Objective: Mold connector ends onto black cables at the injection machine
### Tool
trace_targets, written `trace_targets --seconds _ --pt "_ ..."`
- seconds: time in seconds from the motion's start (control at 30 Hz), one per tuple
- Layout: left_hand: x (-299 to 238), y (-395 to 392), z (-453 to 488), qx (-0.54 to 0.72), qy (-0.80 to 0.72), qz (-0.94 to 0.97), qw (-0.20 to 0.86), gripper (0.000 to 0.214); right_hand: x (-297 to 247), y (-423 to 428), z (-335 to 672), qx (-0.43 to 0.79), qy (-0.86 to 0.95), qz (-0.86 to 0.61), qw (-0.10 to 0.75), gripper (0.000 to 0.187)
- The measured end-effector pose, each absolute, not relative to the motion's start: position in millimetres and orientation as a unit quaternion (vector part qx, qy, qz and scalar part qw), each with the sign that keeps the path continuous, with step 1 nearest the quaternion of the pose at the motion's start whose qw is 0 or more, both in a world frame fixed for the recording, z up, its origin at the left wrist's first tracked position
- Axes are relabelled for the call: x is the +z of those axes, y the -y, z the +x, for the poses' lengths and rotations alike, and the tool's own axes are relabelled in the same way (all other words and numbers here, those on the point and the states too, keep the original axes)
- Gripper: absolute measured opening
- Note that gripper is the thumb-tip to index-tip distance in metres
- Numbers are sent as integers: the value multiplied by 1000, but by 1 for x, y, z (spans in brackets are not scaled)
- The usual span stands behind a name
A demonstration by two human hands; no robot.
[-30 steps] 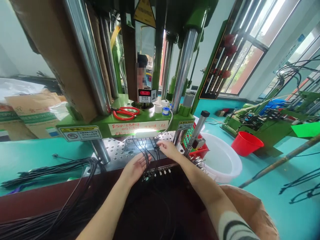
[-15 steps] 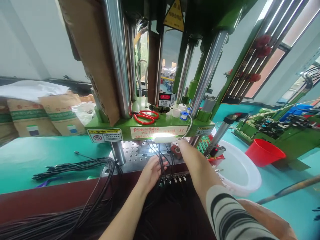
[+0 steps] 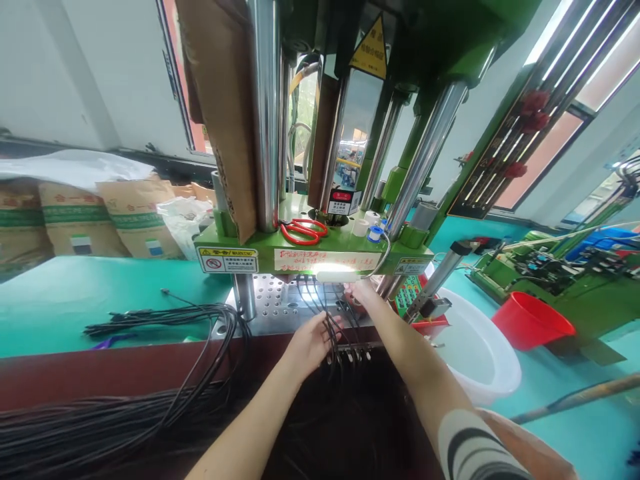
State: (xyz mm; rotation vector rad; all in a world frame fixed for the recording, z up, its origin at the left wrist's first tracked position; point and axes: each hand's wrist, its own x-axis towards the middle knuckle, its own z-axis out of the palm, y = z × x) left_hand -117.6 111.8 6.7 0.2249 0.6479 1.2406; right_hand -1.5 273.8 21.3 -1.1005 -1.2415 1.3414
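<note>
Our left hand (image 3: 311, 341) loosely curled round thin black cables (image 3: 315, 300) on perforated steel plate (image 3: 270, 303); right hand (image 3: 361, 291) at their far ends, grip unclear. We judge both risk pinching beneath green press platen (image 3: 265, 249).

Both bare forearms reach forward from the near edge and converge at centre. Left hand (image 3: 311, 341): the nearer one, palm turned right, thumb up, fingers loosely curled forward; tightness of curl not resolvable. Right hand (image 3: 361, 292): farther and slightly right, wrist straight, fingertips pointing left; closure unclear. Right elbow bent at near right, upper arm in striped sleeve
</note>
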Motion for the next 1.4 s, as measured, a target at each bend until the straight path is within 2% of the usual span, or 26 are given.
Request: trace_targets --seconds 0.17,0.27,0.43,0.63,0.83,0.93,1.07,1.2,1.3,1.37,1.4 --pt "14 -92 -97 530 -260 84 802 19 13 -233 6 587 481 -466 454 20" --pt "18 -72 -79 501 -232 102 827 21 18 -206 15 588 479 -458 465 17" --pt "26 -47 -64 520 -214 69 824 15 30 -184 22 575 469 -460 488 20" --pt "34 -29 -73 503 -206 1 840 21 19 -174 18 578 452 -468 492 16" --pt "39 25 -57 460 -194 151 853 21 6 -178 22 586 433 -462 505 19" --pt "50 36 -68 496 -177 182 830 21 1 -179 34 578 435 -466 509 22" --pt "92 20 -135 631 -160 195 734 21 -5 -177 61 574 446 -482 489 26" --pt "132 -14 -237 814 -209 217 496 25 -8 -173 93 596 474 -476 440 30" --pt "132 -39 -312 863 -315 196 343 34 -7 -173 113 616 511 -457 388 30" --pt "115 -51 -349 774 -594 160 153 39 -7 -175 123 570 584 -467 340 27" --pt "104 -56 -363 743 -640 146 127 39 -8 -177 126 511 642 -479 312 25"
